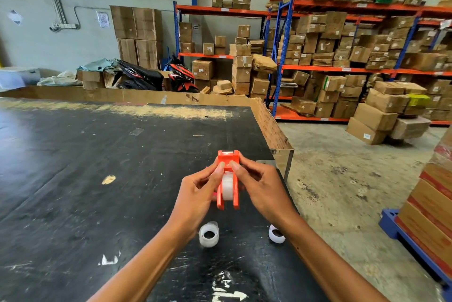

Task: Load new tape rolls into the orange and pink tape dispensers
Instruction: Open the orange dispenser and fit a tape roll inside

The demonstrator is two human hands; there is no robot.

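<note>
- Up close, both hands hold the orange tape dispenser [228, 179] above the near right part of a black worktable [97, 155].
- The left hand [198, 194] grips the dispenser's left side wall, its thumb pressed along the top edge near the cutter end.
- The right hand [261, 189] grips the right side wall, thumb likewise on top and fingers curled behind it.
- A white tape roll [227, 188] sits between the dispenser's two orange walls, its curved face turned toward the camera.
- The dispenser's cutter end points away from the person, toward the far side of the table.
- A sliver of pink [214, 195] shows just behind the left hand; whether it is the pink dispenser cannot be told.
- Two more white rolls lie on the table nearer the person: one roll [208, 234] between the forearms with its dark core facing up, another roll [276, 234] to the right, partly hidden by the right forearm.
- The tabletop is scuffed, with pale scratches and white marks near its front edge, and a cardboard rim [269, 125] runs along its far and right sides.
- Beyond the table, blue and orange racks [342, 69] stand packed with cardboard boxes [381, 108], some stacked on the concrete floor.
- Far left of the racks, motorcycle parts [146, 76] rest against the grey wall.
</note>
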